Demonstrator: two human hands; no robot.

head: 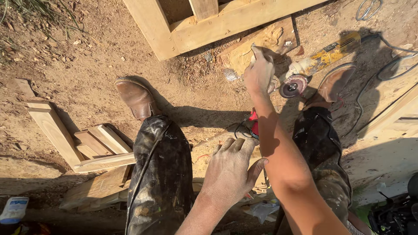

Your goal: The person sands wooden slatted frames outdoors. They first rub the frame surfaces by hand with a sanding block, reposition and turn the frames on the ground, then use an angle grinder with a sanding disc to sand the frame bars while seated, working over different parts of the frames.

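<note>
From the head view, one yellow angle grinder (320, 61) lies on the dirt just right of the right hand (259, 72), which reaches down, fingers closed on something too small to identify. The left hand (230, 167) hovers empty, palm down, fingers spread, between two brown shoes (137, 98).

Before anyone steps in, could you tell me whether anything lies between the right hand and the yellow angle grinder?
Nothing visible does. The right hand hangs just left of the yellow angle grinder on the dirt, close to its disc.

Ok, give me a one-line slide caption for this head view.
Seen from above: right hand reaching toward a yellow angle grinder on sandy ground, left hand open above the knees.
</note>
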